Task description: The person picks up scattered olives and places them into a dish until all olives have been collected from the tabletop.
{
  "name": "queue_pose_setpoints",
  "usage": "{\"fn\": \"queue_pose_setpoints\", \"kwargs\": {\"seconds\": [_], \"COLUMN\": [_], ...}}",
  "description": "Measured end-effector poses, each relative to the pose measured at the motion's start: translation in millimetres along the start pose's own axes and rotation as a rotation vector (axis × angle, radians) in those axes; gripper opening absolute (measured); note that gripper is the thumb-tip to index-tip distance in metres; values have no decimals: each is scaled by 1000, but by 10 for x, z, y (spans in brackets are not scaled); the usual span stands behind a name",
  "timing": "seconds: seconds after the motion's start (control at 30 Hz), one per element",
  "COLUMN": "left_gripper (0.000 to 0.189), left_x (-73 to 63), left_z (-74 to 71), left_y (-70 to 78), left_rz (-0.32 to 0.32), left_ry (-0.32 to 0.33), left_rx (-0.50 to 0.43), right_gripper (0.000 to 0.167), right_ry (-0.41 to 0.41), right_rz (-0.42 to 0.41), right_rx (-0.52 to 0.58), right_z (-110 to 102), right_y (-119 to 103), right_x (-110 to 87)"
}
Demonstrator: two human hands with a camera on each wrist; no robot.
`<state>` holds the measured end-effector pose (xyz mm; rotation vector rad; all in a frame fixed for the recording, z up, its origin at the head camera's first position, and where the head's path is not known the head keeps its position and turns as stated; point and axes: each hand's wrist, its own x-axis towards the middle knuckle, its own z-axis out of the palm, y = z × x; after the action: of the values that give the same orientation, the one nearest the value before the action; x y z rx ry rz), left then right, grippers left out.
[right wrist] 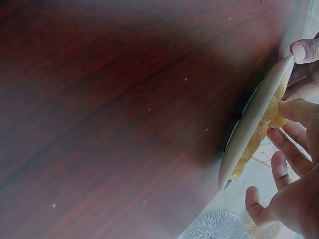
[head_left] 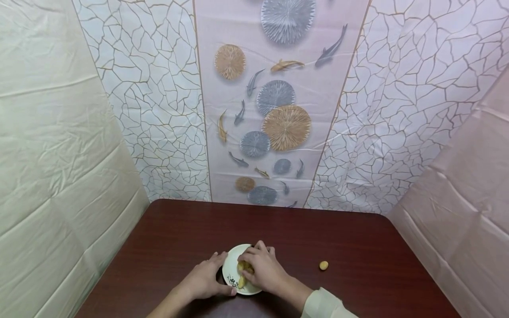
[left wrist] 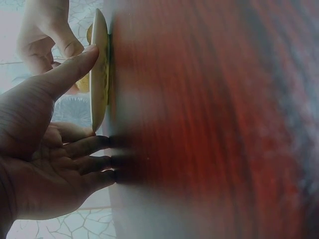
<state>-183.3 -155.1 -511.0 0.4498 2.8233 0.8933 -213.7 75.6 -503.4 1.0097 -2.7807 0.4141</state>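
A white plate [head_left: 233,265] with a dark floral pattern stands on the table, holding several small, wrinkled yellow lumps [right wrist: 256,142] whose kind I cannot tell. At its left side is my left hand [head_left: 204,278]: the thumb touches the near rim, the index finger touches the rim farther round, and other fingertips reach the tabletop. My right hand [head_left: 264,267] is over the plate and pinches one of the yellow lumps between thumb and fingers, its remaining fingers spread. The right hand hides part of the plate and its contents in the head view.
A single small yellow oval piece [head_left: 324,265] lies on the dark red-brown table [head_left: 179,229], to the right of the plate. Patterned cloth [head_left: 254,110] hangs behind the table, with plain pale cloth [head_left: 51,176] along both sides.
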Motion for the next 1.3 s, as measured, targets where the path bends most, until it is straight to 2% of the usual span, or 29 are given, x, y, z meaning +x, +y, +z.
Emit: {"fn": "queue_pose_setpoints", "kwargs": {"seconds": [0.57,0.9,1.3], "left_gripper": [117,117,117], "left_x": [10,4,-4], "left_z": [-2,-4,-16], "left_y": [-5,-7,23], "left_rz": [12,10,-1], "left_ry": [-6,-4,-11], "left_rx": [7,-1,-5], "right_gripper": [25,26,25], "right_ry": [3,42,82], "right_rz": [-11,-29,-35], "right_rx": [-2,-6,25], "right_z": [-8,-5,-187], "right_y": [11,41,92], "right_x": [-3,-20,-126]}}
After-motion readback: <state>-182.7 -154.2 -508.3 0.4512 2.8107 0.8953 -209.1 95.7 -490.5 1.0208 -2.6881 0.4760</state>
